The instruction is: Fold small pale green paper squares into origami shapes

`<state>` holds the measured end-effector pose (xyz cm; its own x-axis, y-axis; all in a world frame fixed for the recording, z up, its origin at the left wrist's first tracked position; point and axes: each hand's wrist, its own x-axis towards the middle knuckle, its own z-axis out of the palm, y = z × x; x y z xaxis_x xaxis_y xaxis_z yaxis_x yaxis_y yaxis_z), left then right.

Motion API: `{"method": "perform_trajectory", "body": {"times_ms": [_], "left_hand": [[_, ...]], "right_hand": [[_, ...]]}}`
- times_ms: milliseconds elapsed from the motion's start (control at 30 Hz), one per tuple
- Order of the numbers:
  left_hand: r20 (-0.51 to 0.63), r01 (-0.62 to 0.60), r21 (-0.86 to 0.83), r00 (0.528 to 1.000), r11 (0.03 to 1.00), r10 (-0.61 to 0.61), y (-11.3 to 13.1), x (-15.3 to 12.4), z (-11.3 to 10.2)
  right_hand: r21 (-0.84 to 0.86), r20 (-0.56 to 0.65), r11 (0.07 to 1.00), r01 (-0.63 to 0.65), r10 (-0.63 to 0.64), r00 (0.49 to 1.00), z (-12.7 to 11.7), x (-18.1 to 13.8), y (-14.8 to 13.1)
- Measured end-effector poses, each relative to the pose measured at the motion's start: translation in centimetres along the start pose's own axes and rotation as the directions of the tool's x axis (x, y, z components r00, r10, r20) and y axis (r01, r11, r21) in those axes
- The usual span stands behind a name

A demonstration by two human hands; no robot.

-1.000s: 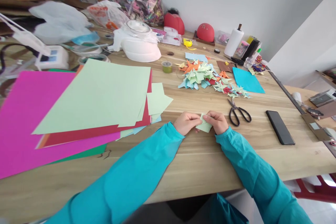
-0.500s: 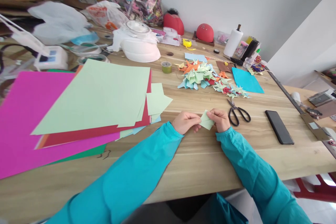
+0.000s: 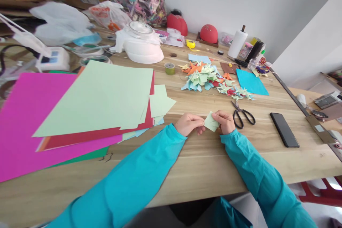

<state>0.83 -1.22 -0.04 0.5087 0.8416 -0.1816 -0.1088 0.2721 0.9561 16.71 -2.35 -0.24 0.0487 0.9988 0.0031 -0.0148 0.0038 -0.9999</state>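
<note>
Between my two hands is a small piece of light green paper (image 3: 211, 122) with crease lines on it. My left hand (image 3: 189, 124) pinches its left corner between thumb and fingers. On the opposite side, my right hand (image 3: 224, 121) grips the right edge, thumb on top. The paper is held just over the wooden table (image 3: 197, 171). Beyond my hands lies a heap of small folded paper pieces (image 3: 203, 74) in green, orange, blue and red. Black-handled scissors (image 3: 242, 114) rest to the right of my right hand.
Large coloured sheets (image 3: 98, 99) are stacked at the left, with small green paper squares (image 3: 160, 101) at their right edge. A phone (image 3: 284, 129) lies at the right. Behind are a tape roll (image 3: 169, 68), a turquoise sheet (image 3: 252, 82) and a white spool (image 3: 237, 42).
My right thumb has shifted slightly on the green paper, and more of the paper's surface shows. Both hands otherwise keep their places.
</note>
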Motion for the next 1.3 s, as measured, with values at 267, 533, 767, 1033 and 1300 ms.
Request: {"method": "perform_trajectory", "body": {"times_ms": [267, 533, 767, 1033, 1300], "left_hand": [[0.051, -0.003, -0.068, 0.999, 0.998, 0.007, -0.1, 0.0, -0.2], [0.025, -0.009, -0.121, 1.000, 0.993, 0.012, -0.3, 0.0, -0.2], [0.025, 0.004, 0.009, 1.000, 1.000, -0.005, 0.0, -0.2, 0.5], [-0.021, -0.135, 0.135, 0.990, 0.982, 0.139, -0.1, -0.4, 0.8], [-0.045, -0.230, 0.210, 0.969, 0.950, 0.244, -0.6, -0.5, 1.4]], "right_hand": [[0.160, 0.011, 0.983, -0.089, 0.088, 0.996, -0.3, 0.4, 0.5], [0.174, -0.022, 0.981, -0.085, 0.090, 0.996, -0.4, 0.5, -0.2], [-0.014, 0.084, 0.999, 0.034, -0.032, 0.996, -0.1, -0.1, -0.2], [0.158, 0.169, 0.986, -0.059, 0.032, 0.985, 0.9, -0.7, 0.2], [0.379, 0.088, 0.917, -0.122, 0.096, 0.991, 1.7, -0.8, 0.7]]}}
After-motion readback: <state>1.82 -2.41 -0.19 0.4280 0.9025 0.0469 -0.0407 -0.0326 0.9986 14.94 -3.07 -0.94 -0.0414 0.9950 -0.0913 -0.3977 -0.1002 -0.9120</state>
